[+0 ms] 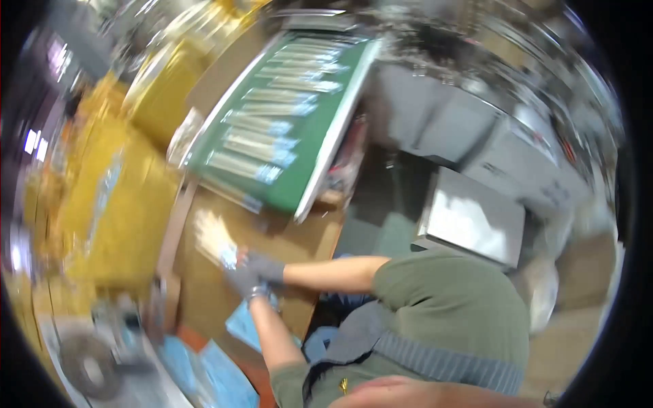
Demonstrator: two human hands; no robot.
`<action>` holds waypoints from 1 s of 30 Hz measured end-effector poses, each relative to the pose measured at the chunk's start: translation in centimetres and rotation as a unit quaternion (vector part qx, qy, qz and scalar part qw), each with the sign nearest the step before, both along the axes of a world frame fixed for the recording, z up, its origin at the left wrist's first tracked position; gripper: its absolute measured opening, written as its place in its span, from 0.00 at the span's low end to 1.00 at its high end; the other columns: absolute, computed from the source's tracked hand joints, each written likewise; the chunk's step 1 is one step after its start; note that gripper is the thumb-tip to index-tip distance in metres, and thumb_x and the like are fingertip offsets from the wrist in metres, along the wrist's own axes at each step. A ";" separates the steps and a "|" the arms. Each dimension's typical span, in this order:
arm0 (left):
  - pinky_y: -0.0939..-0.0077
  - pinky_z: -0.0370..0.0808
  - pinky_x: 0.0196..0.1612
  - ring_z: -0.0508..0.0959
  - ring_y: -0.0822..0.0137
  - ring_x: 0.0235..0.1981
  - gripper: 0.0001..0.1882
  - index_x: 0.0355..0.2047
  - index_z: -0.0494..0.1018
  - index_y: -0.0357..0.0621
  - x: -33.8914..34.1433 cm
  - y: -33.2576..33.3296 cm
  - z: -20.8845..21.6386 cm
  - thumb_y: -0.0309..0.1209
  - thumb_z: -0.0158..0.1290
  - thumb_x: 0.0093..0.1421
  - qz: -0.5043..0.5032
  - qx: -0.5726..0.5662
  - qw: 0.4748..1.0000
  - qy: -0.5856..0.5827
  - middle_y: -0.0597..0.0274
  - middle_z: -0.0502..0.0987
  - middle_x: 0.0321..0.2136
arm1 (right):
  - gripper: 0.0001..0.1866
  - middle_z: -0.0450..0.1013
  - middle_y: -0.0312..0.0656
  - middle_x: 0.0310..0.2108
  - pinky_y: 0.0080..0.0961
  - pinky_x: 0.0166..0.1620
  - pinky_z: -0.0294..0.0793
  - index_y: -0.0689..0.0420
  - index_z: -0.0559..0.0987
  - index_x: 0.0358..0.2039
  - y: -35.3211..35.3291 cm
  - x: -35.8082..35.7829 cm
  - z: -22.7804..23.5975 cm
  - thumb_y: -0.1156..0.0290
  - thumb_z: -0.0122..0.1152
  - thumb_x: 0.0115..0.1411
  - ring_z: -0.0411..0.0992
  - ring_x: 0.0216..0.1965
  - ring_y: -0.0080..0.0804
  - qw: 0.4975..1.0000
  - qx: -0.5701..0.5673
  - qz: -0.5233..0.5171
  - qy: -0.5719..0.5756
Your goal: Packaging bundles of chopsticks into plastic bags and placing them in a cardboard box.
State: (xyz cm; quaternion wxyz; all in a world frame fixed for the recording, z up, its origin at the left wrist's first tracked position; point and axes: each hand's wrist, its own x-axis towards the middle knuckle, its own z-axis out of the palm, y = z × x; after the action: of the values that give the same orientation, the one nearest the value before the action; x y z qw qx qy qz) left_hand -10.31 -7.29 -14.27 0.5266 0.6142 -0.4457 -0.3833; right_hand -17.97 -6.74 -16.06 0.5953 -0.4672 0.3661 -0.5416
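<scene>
In the head view my left hand [243, 280] and my right hand [265, 266], both in grey gloves, meet over a brown work surface [279, 234]. Together they close around the light blue end of a packet of pale sticks [214, 236], whose far end fans out beyond them. Motion blur hides the exact finger positions. Just ahead, a green conveyor belt [306, 153] carries a row of similar packets [262, 109], each pale with a blue end. One more packet [231, 195] lies at the belt's near edge. A light blue bag [246, 325] rests beside my left forearm.
Yellow wrapped bundles [115, 204] pile up on the left. Nearer stands a device with a round roll [90, 365], next to more light blue bags [228, 374]. A grey-white box [473, 214] and a row of pale cartons [524, 156] stand on the right.
</scene>
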 end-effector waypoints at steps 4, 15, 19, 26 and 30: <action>0.65 0.71 0.50 0.74 0.54 0.48 0.32 0.56 0.58 0.25 5.2 2.2 3.0 0.38 0.52 0.60 0.013 0.139 0.982 -0.124 0.36 0.69 0.50 | 0.15 0.76 0.45 0.40 0.36 0.46 0.69 0.60 0.77 0.37 -0.2 -0.6 1.7 0.63 0.54 0.53 0.72 0.45 0.37 0.979 -0.051 0.076 0.181; 0.57 0.65 0.54 0.70 0.43 0.49 0.34 0.55 0.64 0.29 8.6 4.5 -0.1 0.52 0.38 0.65 0.121 -0.002 0.875 -0.468 0.39 0.70 0.49 | 0.44 0.50 0.57 0.64 0.53 0.63 0.41 0.60 0.58 0.61 10.9 -16.5 0.4 0.36 0.43 0.55 0.46 0.66 0.55 0.744 -0.283 -0.020 0.605; 0.56 0.64 0.54 0.69 0.45 0.51 0.33 0.55 0.65 0.30 8.9 3.8 -1.1 0.50 0.40 0.64 0.126 -0.040 0.858 -0.497 0.40 0.70 0.50 | 0.51 0.42 0.57 0.67 0.58 0.65 0.30 0.59 0.53 0.65 10.9 -16.0 0.5 0.32 0.43 0.52 0.37 0.69 0.55 0.753 -0.208 0.033 0.623; 0.57 0.63 0.55 0.69 0.47 0.52 0.30 0.55 0.65 0.32 8.0 4.0 -1.5 0.45 0.42 0.62 0.117 -0.038 0.854 -0.505 0.43 0.69 0.52 | 0.49 0.42 0.56 0.67 0.59 0.64 0.31 0.57 0.51 0.65 11.2 -16.7 0.8 0.33 0.42 0.54 0.37 0.69 0.55 0.730 -0.200 0.045 0.652; 0.57 0.62 0.57 0.69 0.49 0.53 0.28 0.54 0.65 0.30 8.6 4.2 -1.8 0.42 0.41 0.63 0.115 -0.045 0.859 -0.498 0.43 0.69 0.53 | 0.49 0.42 0.56 0.67 0.59 0.64 0.31 0.57 0.51 0.65 11.1 -16.5 1.1 0.33 0.42 0.54 0.37 0.69 0.55 0.729 -0.200 0.055 0.652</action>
State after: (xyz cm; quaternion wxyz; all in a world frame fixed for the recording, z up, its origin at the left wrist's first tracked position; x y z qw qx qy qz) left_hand -1.69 -3.14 -16.06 0.3022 0.7456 -0.5912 0.0572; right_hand -34.43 4.32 -14.98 0.1315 -0.8331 0.5211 -0.1308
